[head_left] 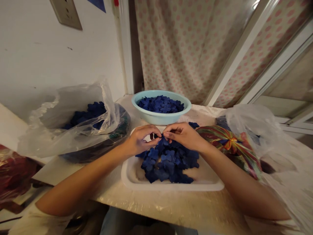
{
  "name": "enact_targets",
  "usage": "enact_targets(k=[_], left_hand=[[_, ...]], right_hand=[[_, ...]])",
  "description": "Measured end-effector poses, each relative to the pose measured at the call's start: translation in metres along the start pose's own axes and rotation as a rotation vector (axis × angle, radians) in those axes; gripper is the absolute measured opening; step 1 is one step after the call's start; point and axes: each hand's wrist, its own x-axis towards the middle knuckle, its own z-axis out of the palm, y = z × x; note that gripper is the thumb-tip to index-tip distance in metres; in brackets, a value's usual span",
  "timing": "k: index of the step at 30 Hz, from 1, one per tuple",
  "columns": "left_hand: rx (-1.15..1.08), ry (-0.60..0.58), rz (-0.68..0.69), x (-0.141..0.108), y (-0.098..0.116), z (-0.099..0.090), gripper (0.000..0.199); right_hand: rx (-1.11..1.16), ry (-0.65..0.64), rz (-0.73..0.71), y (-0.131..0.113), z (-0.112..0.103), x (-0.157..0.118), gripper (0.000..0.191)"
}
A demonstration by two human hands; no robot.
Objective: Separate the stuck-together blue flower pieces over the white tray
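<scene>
"What's nearest?"

"The front of the bench [168,205], with a glossy pale top. Two bare forearms reach in over it from either side. On it sits a white tray [172,186], heaped with blue flower-shaped cutouts [168,164]."

"And the hands?"

"The left hand [141,140] and right hand [183,135] meet above the far end of the heap. Each grip is closed, fingertips pinched together on the cutouts at the top of the pile, though exactly how many they hold is hard to tell."

"What's beside the tray?"

"To the right, a striped multicoloured cloth [228,148] lies against a white plastic bag [249,125]. To the left, a clear plastic bag [73,117] drapes over a dark round container [119,133], with more blue cutouts inside."

"Further back?"

"A pale blue basin [144,112] just behind the tray, also filled with blue cutouts. Beyond it hangs a curtain [181,45] with pink dots, and a wall plate [66,13] is fixed on the white wall at upper left."
</scene>
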Motion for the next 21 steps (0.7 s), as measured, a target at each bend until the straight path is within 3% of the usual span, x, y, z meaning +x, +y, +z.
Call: enact_targets(k=[21], left_hand=[[0.047, 0.021, 0.084, 0.0002, -0.0003, -0.0005, 0.008]], right_hand=[[-0.084, -0.027, -0.01, -0.0017, -0.0002, -0.0023, 0.023]])
